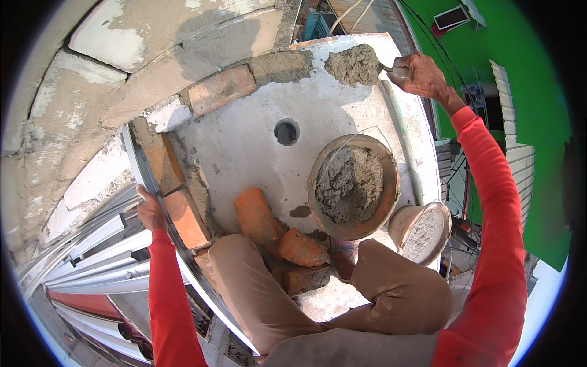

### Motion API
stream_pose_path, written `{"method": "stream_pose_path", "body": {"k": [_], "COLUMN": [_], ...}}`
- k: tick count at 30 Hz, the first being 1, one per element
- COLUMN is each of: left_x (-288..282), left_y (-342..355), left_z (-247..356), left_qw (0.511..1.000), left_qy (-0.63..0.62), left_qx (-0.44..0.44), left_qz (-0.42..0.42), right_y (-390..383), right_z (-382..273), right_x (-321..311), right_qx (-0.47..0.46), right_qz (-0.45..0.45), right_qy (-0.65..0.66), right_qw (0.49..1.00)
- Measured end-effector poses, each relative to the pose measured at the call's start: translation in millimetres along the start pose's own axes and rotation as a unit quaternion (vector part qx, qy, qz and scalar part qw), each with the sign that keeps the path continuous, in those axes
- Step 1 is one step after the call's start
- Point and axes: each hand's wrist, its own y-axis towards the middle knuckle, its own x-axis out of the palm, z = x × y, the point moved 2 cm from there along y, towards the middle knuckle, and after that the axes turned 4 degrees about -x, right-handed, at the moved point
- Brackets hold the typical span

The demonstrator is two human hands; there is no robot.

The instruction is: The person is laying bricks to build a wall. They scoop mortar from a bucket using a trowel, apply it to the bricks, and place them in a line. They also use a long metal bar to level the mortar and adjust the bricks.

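A: Where is the right hand?

B: It is stretched far out over the concrete slab, fingers curled tight around the handle of a trowel. The blade carries a heap of wet mortar, which sits just to the left of that hand, at the slab's far edge.

A: And the left hand?

B: It rests on the metal straightedge that runs along the slab's left side. The fingers lie against the bar; whether they wrap around it or only press on it cannot be told from here.

A: What lies just beside that hand?

B: A row of bricks set along the edge, immediately to its right, with another brick and a strip of mortar further off toward the right hand.

A: Between the two hands?

B: A round hole in the slab, then a mortar pan filled with grey mix, below the right hand and near the person's knees. Right of the pan stands a small bucket, smeared with cement. Loose orange brick pieces lie left of the pan, touching each other, close to the left knee.
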Motion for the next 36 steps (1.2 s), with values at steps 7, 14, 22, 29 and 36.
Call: {"method": "stream_pose_path", "body": {"k": [7, 14, 22, 29, 36], "left_x": [16.9, 25.1, 17.9, 14.7, 0.0], "left_y": [10.8, 19.3, 9.2, 9.8, -1.1], "left_z": [-18.6, -31.6, -20.7, -16.3, -1.8], "left_qw": [0.996, 0.999, 0.996, 0.989, 0.999], "left_qy": [0.012, 0.023, 0.077, 0.114, -0.005], "left_qx": [0.069, 0.035, 0.046, 0.095, -0.037], "left_qz": [0.051, 0.022, 0.004, -0.011, -0.031], "right_y": [68.3, 37.0, 63.2, 93.1, 72.5], "right_z": [-2.1, -18.0, -110.9, -183.2, -116.1], "right_x": [75.4, 91.0, 90.2, 95.6, 83.9], "right_qx": [-0.013, 0.292, 0.267, 0.117, 0.338], "right_qz": [0.131, -0.022, -0.091, 0.000, -0.003], "right_qy": [-0.164, 0.486, 0.492, 0.124, 0.215], "right_qw": [0.978, 0.823, 0.824, 0.985, 0.916]}}
